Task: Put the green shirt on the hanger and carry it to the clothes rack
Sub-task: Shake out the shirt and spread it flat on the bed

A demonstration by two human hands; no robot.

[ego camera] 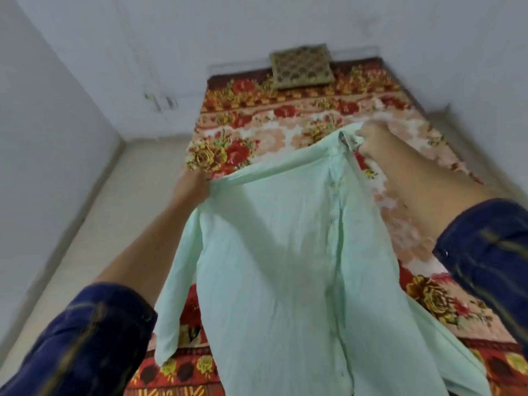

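While held over the bed (285, 121), green shirt (285, 252), both hands, left (194, 184) and right (377, 141), gripping its top edge.

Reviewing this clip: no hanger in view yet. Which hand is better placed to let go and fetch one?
Probably the left hand: it only grips a shoulder edge of the green shirt, while the right hand holds the collar, from which the shirt could hang over the floral blanket.
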